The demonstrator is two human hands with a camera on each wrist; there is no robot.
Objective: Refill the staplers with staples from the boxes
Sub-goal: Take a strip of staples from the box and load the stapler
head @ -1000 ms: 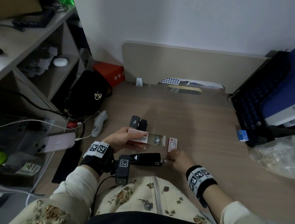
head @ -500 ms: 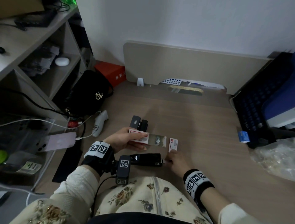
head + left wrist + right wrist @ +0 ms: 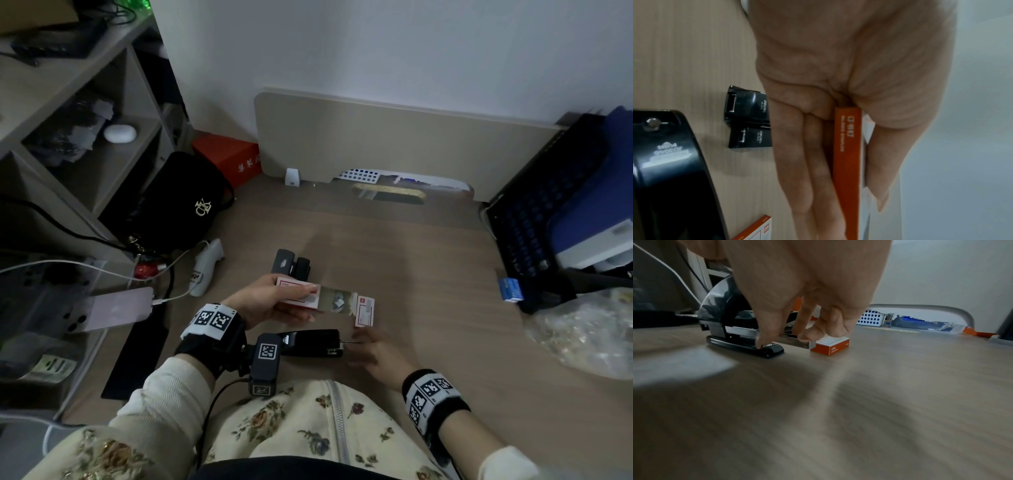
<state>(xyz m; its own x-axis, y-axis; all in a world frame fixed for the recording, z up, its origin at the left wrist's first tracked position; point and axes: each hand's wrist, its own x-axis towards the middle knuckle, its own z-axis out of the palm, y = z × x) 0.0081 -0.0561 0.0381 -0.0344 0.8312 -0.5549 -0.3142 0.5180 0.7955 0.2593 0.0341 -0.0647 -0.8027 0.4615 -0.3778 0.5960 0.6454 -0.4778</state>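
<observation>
A large black stapler lies near the desk's front edge, its metal staple tray slid out at the front. My right hand is at that front end, thumb on the stapler's base and a curled finger pinching the tray. My left hand holds a red-and-white staple box between thumb and straight fingers, just above the desk. A second staple box lies on the desk beside the tray. Two small black staplers sit farther back.
A clear plastic piece lies between the two boxes. A black bag, a phone on a white cable and shelves crowd the left. A keyboard, a small blue box and a plastic bag are at the right.
Almost nothing differs. My right hand stays at the stapler's front and has shifted slightly toward me. My left hand keeps the staple box in the same place.
</observation>
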